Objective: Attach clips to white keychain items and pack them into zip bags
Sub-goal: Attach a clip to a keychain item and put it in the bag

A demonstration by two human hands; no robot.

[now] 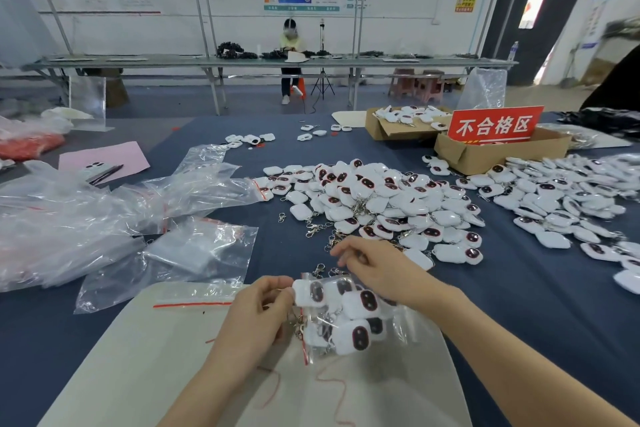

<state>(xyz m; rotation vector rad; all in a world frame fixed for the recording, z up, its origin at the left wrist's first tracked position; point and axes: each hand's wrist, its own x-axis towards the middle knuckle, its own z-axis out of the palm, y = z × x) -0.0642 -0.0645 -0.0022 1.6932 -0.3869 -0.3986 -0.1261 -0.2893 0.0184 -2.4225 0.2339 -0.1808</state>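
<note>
While the left hand (258, 308) pinches the mouth edge of a clear zip bag (341, 317) by its red seal strip, fingers closed on the plastic, the right hand (375, 269) grips the bag's far top edge, fingers curled onto it. Bag sits between both hands on a pale mat (145, 357), already stuffed with several white keychain items (360, 303), dark oval faces showing, metal clips bunched near the left-hand side. Whether the seal is fully pressed closed, cannot tell.

Just beyond the right hand: big heap of white keychains (377, 201) on the blue tablecloth (519, 288), loose metal clips (313, 227) scattered at its near-left edge. Second spread of keychains (561, 204) lies to the right, apart from the first heap. Left of the hands: pile of empty zip bags (104, 211), one flat with red strip partly on the mat.

Farther back: cardboard box (498, 152) with red sign (495, 125), another open box (398, 125) holding keychains, pink sheet (104, 158) at left. Another person (291, 45) sits at a long bench in the background.
</note>
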